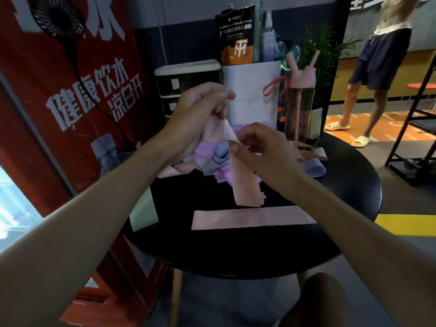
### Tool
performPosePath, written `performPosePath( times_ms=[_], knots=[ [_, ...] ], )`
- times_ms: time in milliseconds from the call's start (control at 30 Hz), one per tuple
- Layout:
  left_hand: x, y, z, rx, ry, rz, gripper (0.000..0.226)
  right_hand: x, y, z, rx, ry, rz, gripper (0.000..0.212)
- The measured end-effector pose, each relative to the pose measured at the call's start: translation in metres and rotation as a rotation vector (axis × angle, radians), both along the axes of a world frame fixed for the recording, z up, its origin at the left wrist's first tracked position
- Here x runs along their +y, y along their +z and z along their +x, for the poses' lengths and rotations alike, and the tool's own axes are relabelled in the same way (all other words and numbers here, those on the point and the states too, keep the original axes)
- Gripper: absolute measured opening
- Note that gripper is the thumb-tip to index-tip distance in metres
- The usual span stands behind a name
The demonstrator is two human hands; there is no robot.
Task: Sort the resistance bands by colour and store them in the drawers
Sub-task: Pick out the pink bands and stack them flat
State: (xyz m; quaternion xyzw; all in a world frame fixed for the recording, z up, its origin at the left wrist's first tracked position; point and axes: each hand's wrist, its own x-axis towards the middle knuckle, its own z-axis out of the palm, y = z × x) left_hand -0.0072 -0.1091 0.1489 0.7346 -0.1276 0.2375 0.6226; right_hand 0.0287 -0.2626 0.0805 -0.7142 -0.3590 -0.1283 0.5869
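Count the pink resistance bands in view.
4: the held band, gripped by left hand and right hand; the flat band near the table front; the left band and the right band flanking the pile. More may be hidden.

table (342,190): centre of view, below both hands.
bag (252,90): rear centre of the table; a pouch (237,36) stands in it.
drawer unit (186,76): rear left, just beside the bag.
bottle (300,102): just right of the bag.
band pile (212,161): table centre, before the bag.
held band (245,185): pinched between left hand (200,107) and right hand (259,145), hanging before the band pile.
flat band (252,219): on the table, before the band pile, towards the near edge.
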Motion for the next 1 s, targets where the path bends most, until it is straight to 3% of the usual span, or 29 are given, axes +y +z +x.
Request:
performPosePath(
  times_ms=[167,267,367,533,667,767,833,933,1000],
  knots=[
    [0.007,-0.005,-0.008,0.083,-0.066,0.030,0.051,0.002,-0.007,-0.006,0.100,0.214,-0.032,0.032],
    [0.014,-0.007,-0.011,0.101,-0.106,0.087,0.052,0.003,-0.004,-0.013,0.222,0.268,0.042,0.056],
    [0.018,-0.009,-0.014,0.111,-0.095,0.084,0.051,0.004,-0.002,-0.013,0.297,0.294,0.054,0.062],
    [0.018,-0.007,-0.018,0.109,-0.069,0.140,0.053,0.003,0.003,-0.008,0.336,0.276,0.101,0.032],
    [0.013,-0.008,-0.018,0.090,0.028,0.156,0.052,0.002,0.018,0.000,0.237,0.135,-0.017,0.009],
    [0.009,-0.012,-0.015,0.102,0.137,-0.088,0.048,0.003,0.025,0.006,0.196,0.030,0.048,0.011],
    [0.002,-0.016,-0.018,0.160,0.079,-0.295,0.049,0.004,0.027,0.010,0.218,-0.010,0.112,0.011],
    [-0.003,-0.022,-0.020,0.167,0.087,-0.291,0.051,0.004,0.028,0.013,0.216,-0.008,0.097,0.019],
    [-0.003,-0.024,-0.018,0.120,0.130,-0.271,0.050,0.005,0.030,0.014,0.189,-0.023,0.077,0.012]
  ],
)
